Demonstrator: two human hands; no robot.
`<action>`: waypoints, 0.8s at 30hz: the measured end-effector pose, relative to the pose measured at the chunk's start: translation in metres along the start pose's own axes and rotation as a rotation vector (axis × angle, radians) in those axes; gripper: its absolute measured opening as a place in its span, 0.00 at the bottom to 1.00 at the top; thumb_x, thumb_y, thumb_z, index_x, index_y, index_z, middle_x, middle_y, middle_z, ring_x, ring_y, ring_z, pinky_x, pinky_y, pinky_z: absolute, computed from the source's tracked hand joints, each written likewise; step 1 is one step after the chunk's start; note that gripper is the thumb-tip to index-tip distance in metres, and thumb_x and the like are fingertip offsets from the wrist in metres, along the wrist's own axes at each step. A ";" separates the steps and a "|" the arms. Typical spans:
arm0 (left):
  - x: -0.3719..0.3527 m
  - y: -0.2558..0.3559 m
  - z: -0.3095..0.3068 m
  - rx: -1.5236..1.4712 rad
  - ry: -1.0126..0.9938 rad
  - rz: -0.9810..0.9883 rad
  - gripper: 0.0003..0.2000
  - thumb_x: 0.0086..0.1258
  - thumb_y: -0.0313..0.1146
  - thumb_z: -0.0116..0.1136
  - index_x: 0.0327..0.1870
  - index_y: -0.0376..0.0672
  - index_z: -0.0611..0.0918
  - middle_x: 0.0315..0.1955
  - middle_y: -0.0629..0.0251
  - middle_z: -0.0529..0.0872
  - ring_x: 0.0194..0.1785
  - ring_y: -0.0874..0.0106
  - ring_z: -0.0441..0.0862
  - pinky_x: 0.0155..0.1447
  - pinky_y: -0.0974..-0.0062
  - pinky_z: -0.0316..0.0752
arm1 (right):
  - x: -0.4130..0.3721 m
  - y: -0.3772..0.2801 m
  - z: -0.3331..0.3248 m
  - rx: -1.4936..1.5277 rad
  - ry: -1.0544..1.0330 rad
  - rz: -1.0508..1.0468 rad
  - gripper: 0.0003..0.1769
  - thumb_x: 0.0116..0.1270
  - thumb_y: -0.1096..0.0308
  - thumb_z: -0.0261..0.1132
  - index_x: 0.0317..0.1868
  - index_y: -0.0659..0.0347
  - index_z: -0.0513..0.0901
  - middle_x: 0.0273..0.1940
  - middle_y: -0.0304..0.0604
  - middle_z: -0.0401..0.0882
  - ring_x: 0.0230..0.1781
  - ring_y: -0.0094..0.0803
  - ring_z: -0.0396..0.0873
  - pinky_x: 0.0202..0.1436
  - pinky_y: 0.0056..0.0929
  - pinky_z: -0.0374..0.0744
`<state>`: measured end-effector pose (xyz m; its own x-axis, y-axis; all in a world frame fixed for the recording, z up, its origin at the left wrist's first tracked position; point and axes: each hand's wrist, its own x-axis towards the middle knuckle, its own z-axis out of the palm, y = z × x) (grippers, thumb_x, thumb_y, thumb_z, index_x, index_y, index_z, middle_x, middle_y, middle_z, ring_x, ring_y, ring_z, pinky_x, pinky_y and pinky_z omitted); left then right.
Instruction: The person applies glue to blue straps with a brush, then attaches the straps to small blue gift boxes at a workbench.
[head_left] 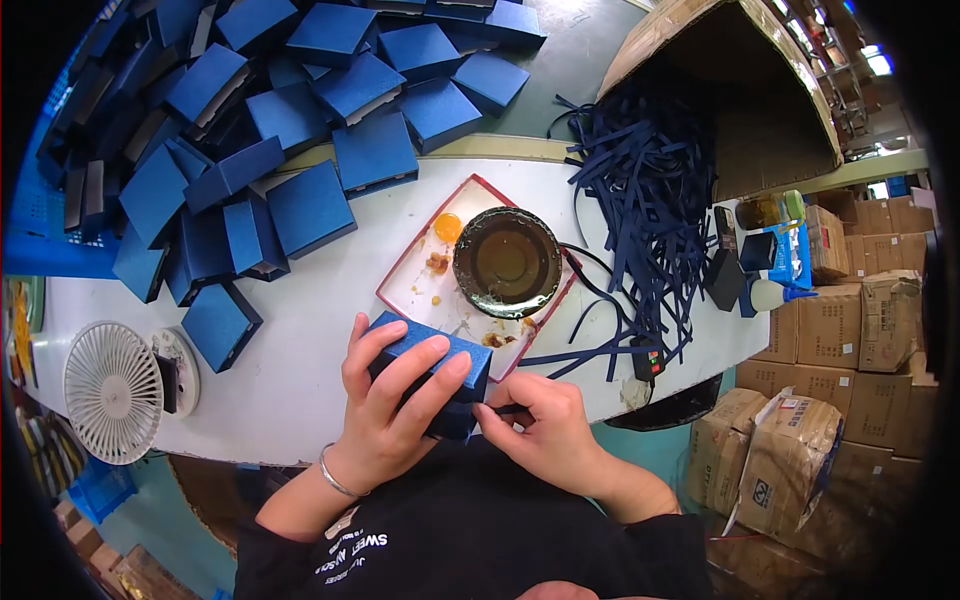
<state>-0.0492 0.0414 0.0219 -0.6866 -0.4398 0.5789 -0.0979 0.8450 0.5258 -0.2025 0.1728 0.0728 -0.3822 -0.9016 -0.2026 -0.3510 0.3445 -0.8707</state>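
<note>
Near the table's front edge, my left hand (400, 395) is wrapped over a small blue box (436, 345), its fingers spread across the top. At the box's right side, my right hand (537, 425) pinches a thin dark strip against it; most of that strip is hidden by the fingers. Just beyond the box stands a round black pot (507, 263) of brownish liquid, on a white tray with a red rim (407, 268). Orange and brown residue spots the tray. A heap of dark blue ribbons (640, 190) lies to the right of the pot.
Many blue boxes (312, 208) are piled at the back left. A white fan (115, 392) stands at the left edge. An open cardboard box (770, 110) is at the back right. A small device with a lit display (648, 360) and a white bottle (768, 295) sit at right.
</note>
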 end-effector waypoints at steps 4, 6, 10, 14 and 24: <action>-0.005 -0.002 0.001 0.061 0.034 0.123 0.30 0.55 0.33 0.77 0.62 0.58 0.84 0.63 0.71 0.78 0.70 0.57 0.69 0.79 0.41 0.60 | 0.000 0.002 0.001 0.006 -0.001 -0.022 0.09 0.66 0.74 0.73 0.34 0.65 0.79 0.29 0.44 0.80 0.25 0.32 0.81 0.28 0.29 0.78; -0.003 0.001 0.000 0.032 0.034 0.072 0.29 0.55 0.32 0.77 0.62 0.59 0.84 0.62 0.72 0.78 0.69 0.57 0.69 0.79 0.42 0.61 | 0.000 0.002 0.001 -0.013 0.013 -0.072 0.09 0.65 0.74 0.73 0.34 0.65 0.79 0.29 0.45 0.80 0.24 0.32 0.80 0.27 0.30 0.78; -0.002 0.004 0.001 -0.041 0.005 0.004 0.31 0.53 0.33 0.77 0.63 0.58 0.83 0.62 0.71 0.78 0.69 0.57 0.69 0.79 0.42 0.61 | 0.000 0.009 0.003 -0.032 0.007 -0.190 0.08 0.65 0.75 0.73 0.35 0.64 0.80 0.29 0.46 0.79 0.23 0.35 0.79 0.26 0.31 0.76; -0.001 0.005 0.002 -0.079 0.000 -0.011 0.33 0.51 0.34 0.77 0.64 0.55 0.83 0.62 0.69 0.78 0.69 0.56 0.69 0.78 0.42 0.61 | 0.000 0.017 0.002 -0.054 -0.030 -0.201 0.07 0.66 0.74 0.72 0.35 0.65 0.80 0.27 0.48 0.77 0.23 0.39 0.78 0.27 0.35 0.75; -0.001 -0.015 0.000 -0.004 -0.077 -0.097 0.44 0.44 0.36 0.84 0.68 0.44 0.75 0.62 0.58 0.76 0.69 0.50 0.70 0.78 0.42 0.61 | -0.021 0.043 -0.062 0.078 -0.050 0.130 0.12 0.59 0.76 0.77 0.43 0.67 0.88 0.40 0.42 0.86 0.40 0.28 0.82 0.49 0.28 0.79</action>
<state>-0.0475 0.0290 0.0135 -0.7271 -0.4950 0.4758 -0.1642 0.7982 0.5795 -0.2633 0.2228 0.0672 -0.3766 -0.8632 -0.3363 -0.2329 0.4396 -0.8675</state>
